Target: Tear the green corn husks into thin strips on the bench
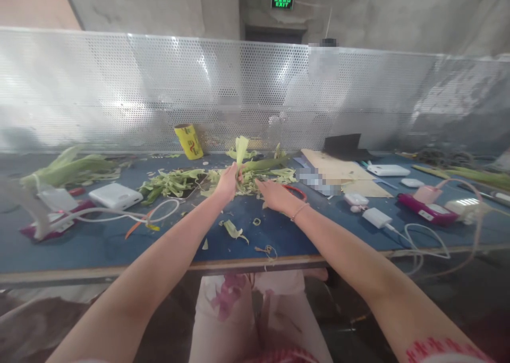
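Note:
My left hand [228, 181] is closed around a pale green leaf strip [241, 149] that looks like corn husk; its broad end stands up above the fist. To the right, my right hand [275, 196] reaches low over the shredded leaf pieces [249, 185], fingers stretched toward the left hand; the undersides of its fingers are hidden. Just behind both hands lies a longer green leaf piece [265, 164]. More shreds [175, 183] form a heap left of the left hand. A curled scrap [234, 230] rests on the blue tabletop [159, 246] in front.
A yellow cardboard tube [189, 141] stands tilted near the perforated metal screen [159, 92]. Large leaves [74, 169] and a white box [115, 196] with cables are at left. Brown sheets [338, 166], white chargers [376, 218] and a purple power strip [427, 209] lie at right.

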`<state>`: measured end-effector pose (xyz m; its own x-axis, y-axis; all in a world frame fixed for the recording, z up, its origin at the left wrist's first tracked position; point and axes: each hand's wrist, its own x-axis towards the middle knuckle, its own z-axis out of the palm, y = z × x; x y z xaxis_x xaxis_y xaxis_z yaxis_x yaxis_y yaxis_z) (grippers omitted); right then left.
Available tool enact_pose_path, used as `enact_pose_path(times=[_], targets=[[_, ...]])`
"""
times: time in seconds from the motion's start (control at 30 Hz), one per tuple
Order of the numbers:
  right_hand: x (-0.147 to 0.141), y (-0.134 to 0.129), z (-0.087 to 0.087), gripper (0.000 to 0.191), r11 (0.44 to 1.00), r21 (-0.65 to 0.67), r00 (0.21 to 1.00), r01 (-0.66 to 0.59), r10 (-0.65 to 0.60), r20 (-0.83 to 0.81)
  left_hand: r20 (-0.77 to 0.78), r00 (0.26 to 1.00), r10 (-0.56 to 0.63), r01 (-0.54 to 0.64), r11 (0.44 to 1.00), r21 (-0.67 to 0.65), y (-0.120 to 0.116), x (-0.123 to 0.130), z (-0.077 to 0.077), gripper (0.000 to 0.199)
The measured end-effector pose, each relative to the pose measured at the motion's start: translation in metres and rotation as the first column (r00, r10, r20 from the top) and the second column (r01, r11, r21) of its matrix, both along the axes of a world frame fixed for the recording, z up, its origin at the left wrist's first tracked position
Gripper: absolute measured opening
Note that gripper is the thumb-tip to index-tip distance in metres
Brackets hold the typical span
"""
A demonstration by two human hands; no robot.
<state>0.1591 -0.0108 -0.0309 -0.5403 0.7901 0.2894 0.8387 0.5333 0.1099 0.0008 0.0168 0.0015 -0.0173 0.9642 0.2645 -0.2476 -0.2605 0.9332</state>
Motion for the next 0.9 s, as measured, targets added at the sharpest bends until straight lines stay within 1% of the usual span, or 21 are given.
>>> enact_pose_path(times=[0.03, 0.1, 0.17, 0.2, 0.37, 0.47, 0.57, 0.73, 0.83, 0.9], targets=[[-0.001, 0.001, -0.001, 0.055, 1.0, -0.011, 1.0, 0.011, -0.011, 0.018, 0.007, 1.0, -0.028, 0.028, 1.0, -0.004, 0.001, 0.0, -0.001, 0.026], [-0.003, 0.002, -0.001, 0.04, 0.999, -0.013, 0.998, 0.037, -0.036, 0.049, 0.004, 0.996, -0.093, 0.093, 0.996, -0.005, 0.002, -0.001, -0.005, 0.021], [-0.003, 0.001, 0.002, 0.025, 0.998, -0.008, 0.995, 0.067, -0.066, 0.072, -0.053, 0.994, -0.092, 0.094, 0.995, 0.04, 0.004, -0.002, -0.009, 0.024], [-0.003, 0.001, 0.003, 0.022, 0.997, -0.006, 0.994, 0.08, -0.08, 0.075, -0.088, 0.993, -0.083, 0.088, 0.994, 0.063, 0.005, -0.002, -0.011, 0.026], [-0.001, 0.001, 0.008, 0.022, 0.996, -0.022, 0.996, 0.087, -0.086, 0.027, -0.264, 0.965, -0.004, 0.039, 0.991, 0.128, 0.008, -0.002, -0.016, 0.024], [0.002, 0.003, 0.009, 0.02, 0.995, -0.054, 0.995, 0.081, -0.084, -0.059, -0.293, 0.956, 0.006, 0.03, 0.993, 0.117, 0.008, -0.002, -0.015, 0.022], [0.007, 0.004, 0.011, 0.02, 0.996, -0.026, 0.987, 0.087, -0.09, -0.135, -0.286, 0.958, -0.018, 0.043, 0.996, 0.078, 0.006, -0.002, -0.014, 0.02], [0.016, -0.002, 0.019, 0.02, 0.992, 0.05, 0.982, 0.116, -0.107, -0.158, -0.253, 0.962, -0.104, 0.113, 0.993, 0.021, 0.001, 0.001, -0.013, 0.017], [0.017, -0.007, 0.022, 0.019, 0.994, 0.078, 0.981, 0.079, -0.064, -0.182, -0.254, 0.955, -0.153, 0.157, 0.988, -0.004, -0.002, 0.002, -0.012, 0.016], [0.015, -0.009, 0.024, 0.02, 0.996, 0.08, 0.976, 0.041, -0.023, -0.217, -0.277, 0.949, -0.15, 0.157, 0.988, 0.004, -0.001, 0.002, -0.013, 0.016]])
